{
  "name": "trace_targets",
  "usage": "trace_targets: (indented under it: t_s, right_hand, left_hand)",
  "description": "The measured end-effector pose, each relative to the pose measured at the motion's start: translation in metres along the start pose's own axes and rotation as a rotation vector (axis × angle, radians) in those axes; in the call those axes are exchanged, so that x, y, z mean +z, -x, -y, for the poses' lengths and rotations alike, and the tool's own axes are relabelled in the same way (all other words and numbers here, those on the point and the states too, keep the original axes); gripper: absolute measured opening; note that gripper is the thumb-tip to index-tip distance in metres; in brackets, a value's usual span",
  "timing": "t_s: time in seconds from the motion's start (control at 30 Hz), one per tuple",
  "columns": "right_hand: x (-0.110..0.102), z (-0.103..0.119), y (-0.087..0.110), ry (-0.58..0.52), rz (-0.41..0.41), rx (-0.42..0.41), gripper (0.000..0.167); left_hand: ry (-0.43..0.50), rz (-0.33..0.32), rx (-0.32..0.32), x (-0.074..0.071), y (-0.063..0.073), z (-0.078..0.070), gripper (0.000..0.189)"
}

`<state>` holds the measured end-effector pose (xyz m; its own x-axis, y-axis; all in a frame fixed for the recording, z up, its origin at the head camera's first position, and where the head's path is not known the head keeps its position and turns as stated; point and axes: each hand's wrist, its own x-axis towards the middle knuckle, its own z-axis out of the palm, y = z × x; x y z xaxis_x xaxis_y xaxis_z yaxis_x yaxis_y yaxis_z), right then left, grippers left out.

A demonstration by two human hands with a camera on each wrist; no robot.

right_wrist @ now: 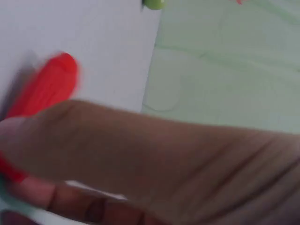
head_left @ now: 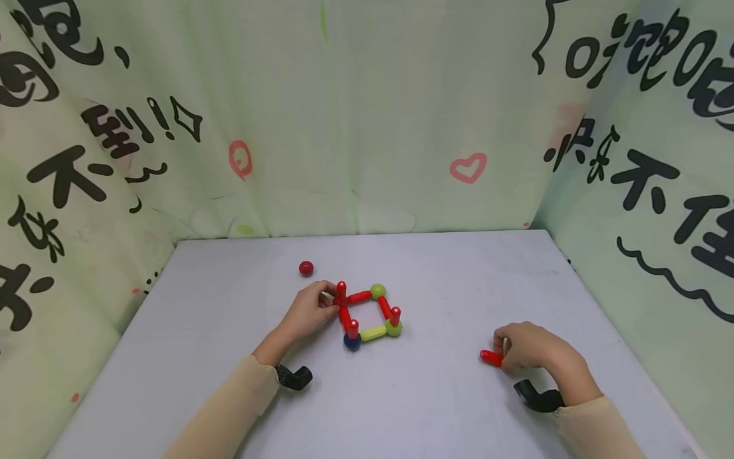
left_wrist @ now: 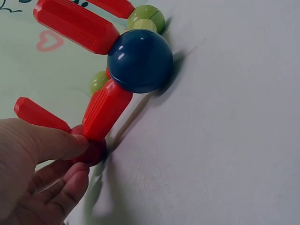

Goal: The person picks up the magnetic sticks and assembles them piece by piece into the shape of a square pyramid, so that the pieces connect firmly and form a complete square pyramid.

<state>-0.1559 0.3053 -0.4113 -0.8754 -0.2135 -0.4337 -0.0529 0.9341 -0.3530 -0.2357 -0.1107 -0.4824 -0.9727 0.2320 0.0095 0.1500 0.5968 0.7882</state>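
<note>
A four-sided frame of rods and balls lies on the table, with a blue ball (head_left: 352, 342), two green balls (head_left: 378, 291) and a red ball (left_wrist: 97, 152) at its corners. Red rods form three sides and a yellow-green rod (head_left: 373, 333) the front one. Upright red rods stand on the red, blue and front green balls. My left hand (head_left: 309, 309) pinches the red corner ball between thumb and fingers. Off to the right, my right hand (head_left: 530, 347) pinches a loose red rod (head_left: 490, 358) close to the tabletop; the hand covers part of it.
A single red ball (head_left: 306, 268) lies behind the left hand, apart from the frame. The white table (head_left: 441, 280) is bounded by pale green curtains (head_left: 390, 115) with dark writing at the back and sides. Black wrist mounts (head_left: 294, 378) sit on both arms.
</note>
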Motion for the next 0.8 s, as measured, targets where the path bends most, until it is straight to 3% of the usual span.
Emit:
trace_targets:
  t_s: [0.2,0.3,0.5,0.8]
  right_hand:
    - [-0.002,0.016,-0.029,-0.148,-0.067,-0.142,0.020]
    - [0.000,0.028,-0.051,-0.228,-0.153,-0.178,0.024]
    - [0.008,0.061,-0.085,-0.391,-0.348,-0.165,0.029]
    - [0.018,0.100,-0.110,-0.448,-0.418,-0.168,0.029]
  left_hand:
    - [0.011,-0.006,0.031,0.003,-0.003,-0.001,0.030]
    - [0.011,0.002,0.052,0.005,-0.005,-0.002,0.030]
    - [-0.012,0.032,0.073,0.012,-0.008,-0.004,0.033]
    - [-0.026,0.025,0.071,0.014,-0.008,-0.005,0.034]
